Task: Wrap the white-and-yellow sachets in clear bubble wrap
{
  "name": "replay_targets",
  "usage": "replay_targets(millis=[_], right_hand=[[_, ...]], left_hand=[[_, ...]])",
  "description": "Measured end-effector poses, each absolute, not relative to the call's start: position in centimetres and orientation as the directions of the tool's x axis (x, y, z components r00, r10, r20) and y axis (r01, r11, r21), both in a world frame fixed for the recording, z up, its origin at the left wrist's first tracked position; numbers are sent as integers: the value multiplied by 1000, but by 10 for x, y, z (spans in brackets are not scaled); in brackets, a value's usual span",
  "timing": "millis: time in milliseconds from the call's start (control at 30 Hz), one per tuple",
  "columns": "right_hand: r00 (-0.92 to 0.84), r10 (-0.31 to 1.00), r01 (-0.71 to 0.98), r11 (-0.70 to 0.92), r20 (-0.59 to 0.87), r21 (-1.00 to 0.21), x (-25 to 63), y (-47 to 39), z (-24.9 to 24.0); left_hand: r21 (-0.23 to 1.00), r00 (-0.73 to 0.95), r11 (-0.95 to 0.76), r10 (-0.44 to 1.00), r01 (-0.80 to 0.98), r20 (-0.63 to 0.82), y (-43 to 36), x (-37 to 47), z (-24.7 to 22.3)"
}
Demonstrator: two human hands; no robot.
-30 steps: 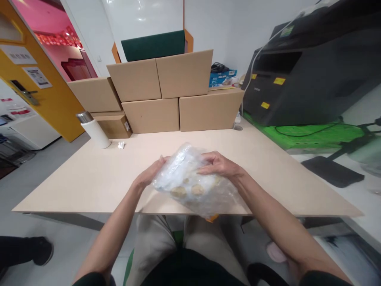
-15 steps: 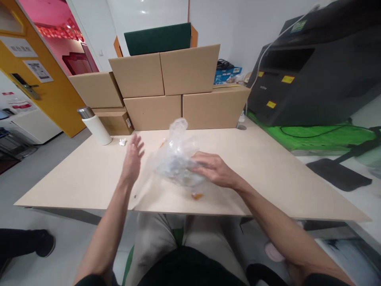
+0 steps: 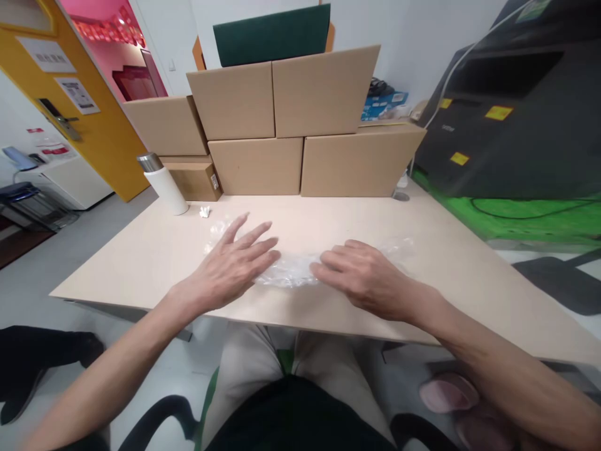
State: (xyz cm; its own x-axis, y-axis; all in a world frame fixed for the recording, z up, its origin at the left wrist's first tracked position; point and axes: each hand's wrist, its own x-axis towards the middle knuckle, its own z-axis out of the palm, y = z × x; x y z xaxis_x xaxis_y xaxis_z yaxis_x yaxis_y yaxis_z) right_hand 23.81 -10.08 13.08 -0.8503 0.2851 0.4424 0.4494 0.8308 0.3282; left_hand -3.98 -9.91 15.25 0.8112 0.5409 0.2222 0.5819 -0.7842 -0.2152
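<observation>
Stretched between my two hands is a clear crinkled plastic bag, low over the table. My left hand lies over the bag's left part with fingers spread and pointing forward. Curled fingers of my right hand grip the bag's right part, and a loose end of it shows beyond the knuckles. Part of the bag is hidden under both hands.
Cardboard boxes are stacked along the table's back edge. A white bottle and a small crumpled white scrap stand at the back left. On the right is a large dark printer. Another person's leg shows at lower left.
My left hand has come in from the left onto the bag. The bag, bunched upright before, is now stretched low and sideways. The camera view has shifted slightly.
</observation>
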Motion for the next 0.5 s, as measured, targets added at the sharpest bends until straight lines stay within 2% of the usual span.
replay_targets(millis=[67, 167, 233, 333, 433, 500], right_hand=[[-828, 300, 470, 832, 473, 295, 243, -101, 131], [-811, 325, 451, 877, 486, 166, 248, -100, 131], [-800, 354, 409, 913, 484, 8, 250, -98, 131], [-777, 395, 276, 914, 490, -299, 250, -95, 131], [-774, 411, 40, 791, 482, -610, 246, -94, 130], [-765, 439, -91, 650, 471, -754, 240, -95, 129]], left_hand=[[-12, 805, -810, 582, 587, 116, -96, -48, 156], [343, 771, -713, 635, 612, -55, -94, -59, 170], [511, 771, -634, 629, 580, -95, -90, -66, 183], [690, 774, -518, 626, 506, -97, -78, -78, 199], [855, 766, -322, 631, 406, -126, -60, -86, 200], [951, 782, -181, 617, 252, -89, -51, -82, 188]])
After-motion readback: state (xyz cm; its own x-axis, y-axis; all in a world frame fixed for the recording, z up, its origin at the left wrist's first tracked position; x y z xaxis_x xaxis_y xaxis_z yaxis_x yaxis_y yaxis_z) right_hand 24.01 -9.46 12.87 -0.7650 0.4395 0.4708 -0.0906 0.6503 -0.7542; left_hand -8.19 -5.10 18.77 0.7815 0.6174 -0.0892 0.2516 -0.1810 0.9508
